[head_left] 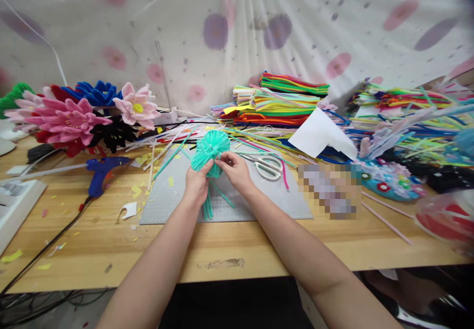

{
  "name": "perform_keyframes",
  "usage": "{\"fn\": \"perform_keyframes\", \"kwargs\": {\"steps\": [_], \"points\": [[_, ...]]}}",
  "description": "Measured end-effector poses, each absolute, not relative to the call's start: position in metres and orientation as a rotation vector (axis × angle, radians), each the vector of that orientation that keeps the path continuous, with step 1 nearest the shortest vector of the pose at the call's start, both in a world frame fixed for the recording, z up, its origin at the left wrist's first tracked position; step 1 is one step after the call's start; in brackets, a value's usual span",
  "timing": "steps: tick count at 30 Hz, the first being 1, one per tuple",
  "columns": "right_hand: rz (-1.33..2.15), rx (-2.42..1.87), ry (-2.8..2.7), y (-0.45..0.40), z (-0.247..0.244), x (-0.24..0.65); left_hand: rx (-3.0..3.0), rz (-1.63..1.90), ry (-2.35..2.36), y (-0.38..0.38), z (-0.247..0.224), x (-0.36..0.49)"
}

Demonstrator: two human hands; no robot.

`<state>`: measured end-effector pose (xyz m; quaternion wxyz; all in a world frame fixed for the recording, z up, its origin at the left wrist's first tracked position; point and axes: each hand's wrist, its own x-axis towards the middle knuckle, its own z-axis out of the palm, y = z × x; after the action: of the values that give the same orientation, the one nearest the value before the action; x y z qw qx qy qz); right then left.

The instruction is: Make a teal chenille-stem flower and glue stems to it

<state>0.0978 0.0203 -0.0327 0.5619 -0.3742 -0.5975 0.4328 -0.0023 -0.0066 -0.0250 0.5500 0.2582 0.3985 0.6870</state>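
Note:
A round turquoise pipe-cleaner flower (214, 146) is held up over the grey cutting mat (266, 205), its loops fanned outward and its stems hanging down. My left hand (198, 183) is closed around its lower side. The fingertips of my right hand (235, 170) pinch at its right edge; exactly which strand they grip is too small to tell. Scissors (268, 167) with pale handles lie on the mat just right of my right hand. Loose turquoise pipe cleaners (174, 153) lie to the left, and a magenta one (285, 175) rests beside the scissors.
A blue glue gun (100, 175) with its cord lies on the left, near finished pipe-cleaner flowers (70, 119). Bundles of coloured pipe cleaners (277, 102) are stacked at the back. White paper (322, 134) lies right of centre. A power strip (20, 205) sits far left.

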Motion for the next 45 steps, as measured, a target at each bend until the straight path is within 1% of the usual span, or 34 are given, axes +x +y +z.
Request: {"fn": "perform_keyframes", "kwargs": {"steps": [4, 8, 17, 22, 24, 30, 35, 45], "points": [[0.999, -0.904, -1.408, 0.023, -0.034, 0.101, 0.738, 1.510, 0.841, -0.005, -0.028, -0.003], [1.077, -0.881, -1.408, 0.028, -0.039, 0.102, 0.782, 1.564, 0.890, -0.002, -0.033, -0.003], [1.366, -0.890, -1.196, 0.022, -0.026, 0.103, 0.637, 1.658, 1.038, -0.002, -0.037, -0.002], [1.654, -0.914, -0.984, 0.019, -0.021, 0.106, 0.660, 1.655, 1.046, -0.004, -0.037, 0.000], [1.715, -0.921, -0.928, 0.020, -0.020, 0.107, 0.707, 1.659, 1.042, -0.005, -0.038, 0.001], [1.736, -0.985, -0.857, 0.018, -0.015, 0.107, 0.760, 1.701, 1.085, -0.005, -0.042, 0.004], [1.836, -1.004, -0.846, 0.014, -0.013, 0.104, 0.751, 1.762, 1.100, -0.006, -0.041, 0.003], [1.764, -1.073, -0.738, 0.012, -0.010, 0.100, 0.957, 1.789, 1.268, -0.008, -0.044, 0.005]]}}
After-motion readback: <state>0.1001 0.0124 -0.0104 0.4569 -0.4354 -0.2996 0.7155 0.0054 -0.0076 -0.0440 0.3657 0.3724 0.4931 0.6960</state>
